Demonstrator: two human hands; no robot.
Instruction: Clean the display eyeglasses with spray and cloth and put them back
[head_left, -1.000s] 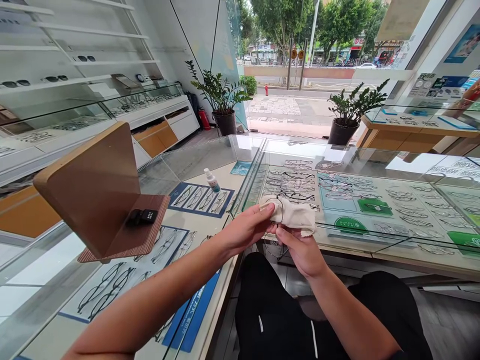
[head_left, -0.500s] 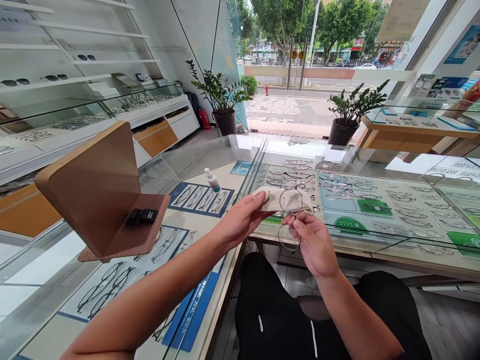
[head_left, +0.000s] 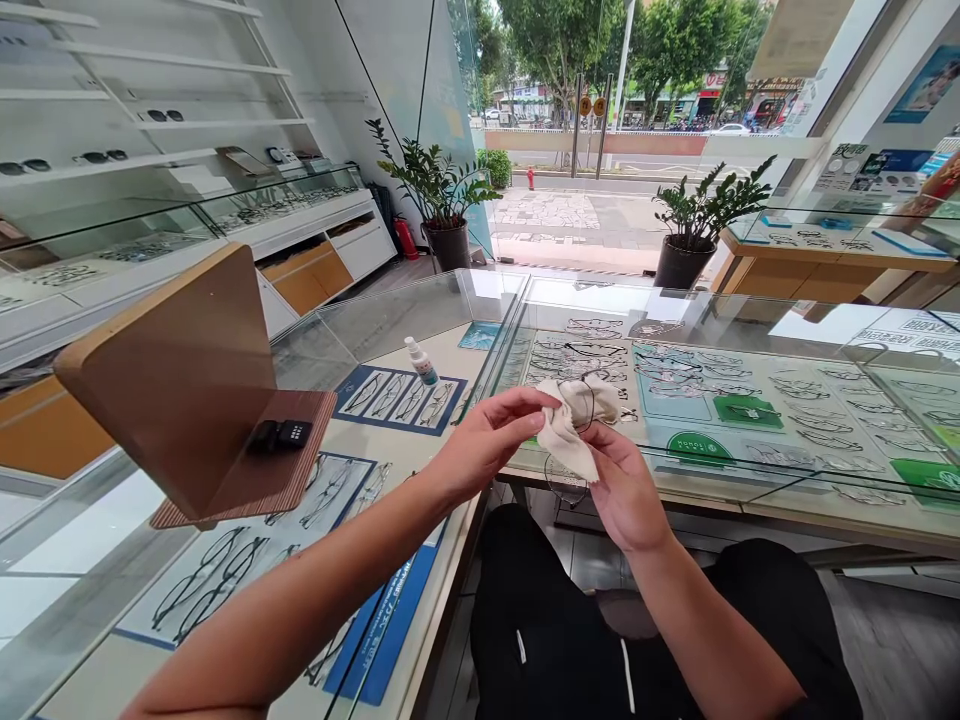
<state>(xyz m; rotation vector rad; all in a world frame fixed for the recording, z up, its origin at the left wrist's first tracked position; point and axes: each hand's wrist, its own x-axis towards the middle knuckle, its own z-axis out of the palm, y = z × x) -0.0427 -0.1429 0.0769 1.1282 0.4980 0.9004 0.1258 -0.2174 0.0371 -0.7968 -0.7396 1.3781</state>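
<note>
Between my hands is a cream cloth (head_left: 574, 430), bunched over round thin-rimmed glasses (head_left: 564, 482). One lens shows below the cloth, and part of the other rim curves over it. My left hand (head_left: 499, 440) pinches the cloth at its left side. From the right, my right hand (head_left: 621, 485) grips the glasses near their middle, its fingertips partly behind the cloth. Both hands are raised above the near edge of the glass display counter (head_left: 637, 488).
On the left counter stand a wooden mirror stand (head_left: 180, 380), a black object (head_left: 281, 435) and a white spray bottle (head_left: 421, 362). Rows of eyeglasses (head_left: 596, 350) lie under the glass. My legs (head_left: 540, 610) are below the counter edge. Two potted plants stand beyond it.
The cloth has come down from behind the upper lens and now drapes over the middle of the glasses. My left hand has moved right, closer to my right hand.
</note>
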